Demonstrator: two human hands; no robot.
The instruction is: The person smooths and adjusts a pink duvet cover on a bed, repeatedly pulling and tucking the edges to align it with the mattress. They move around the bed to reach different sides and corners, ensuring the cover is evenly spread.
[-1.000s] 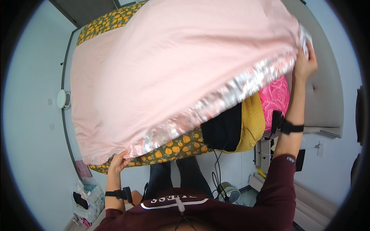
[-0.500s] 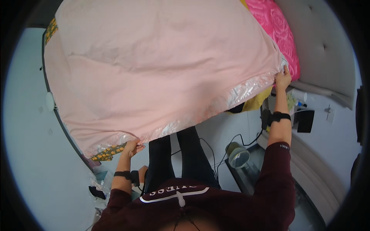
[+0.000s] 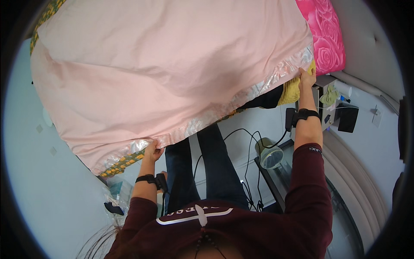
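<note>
A pale pink bedsheet (image 3: 172,64) with a shiny silvery-pink border is spread over the bed. My left hand (image 3: 153,151) grips its near edge at the lower left, fingers wrapped round the cloth. Further right, my right hand (image 3: 307,77) pinches the same border close to the bright pink rose-patterned pillow (image 3: 327,47). Between the hands the edge runs in a slanting line, with wrinkles across the sheet. Under it show a yellow-and-green patterned cloth (image 3: 123,165), a yellow cloth (image 3: 291,91) and a black piece of fabric (image 3: 269,98).
A grey padded headboard (image 3: 366,39) borders the bed on the right. Beside it stands a nightstand with a green cloth (image 3: 330,96). A clear bin (image 3: 271,157) and loose black cables (image 3: 252,142) are near my legs. Plastic bags (image 3: 120,192) lie at the lower left.
Both hands stay on the sheet's border; the left has risen slightly in view and the right has shifted a little left. More black and yellow cloth shows beneath the edge.
</note>
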